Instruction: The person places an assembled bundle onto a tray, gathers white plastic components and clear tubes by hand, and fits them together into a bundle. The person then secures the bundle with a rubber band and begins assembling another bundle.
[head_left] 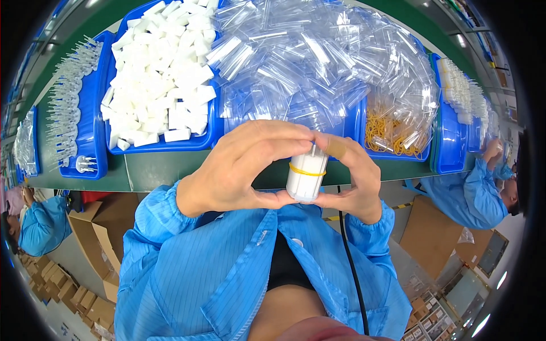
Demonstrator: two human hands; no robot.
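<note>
Head view shows both hands meeting close in front of the person's chest, just at the near edge of the green desk point(170, 170). Between them stands a white bundle point(306, 176) of small tubes, its long axis upright, ringed near the top by a yellow rubber band point(307, 170). The left hand point(239, 167) curls round it from the left, thumb under and fingers over the top; the right hand point(352, 179), with a plaster on one finger, closes on it from the right. Both grip the bundle, so neither is nearer than the other.

Beyond the hands, on the desk, a blue tray point(207, 139) holds a heap of white foam blocks point(162, 79). Beside it to the right, clear plastic sleeves point(318, 62) lie piled high, and a blue bin point(364, 128) just past the right hand holds loose yellow bands point(387, 133). Far left, another blue tray point(94, 119) carries rows of clear tips. Other workers in blue coats sit at either side.
</note>
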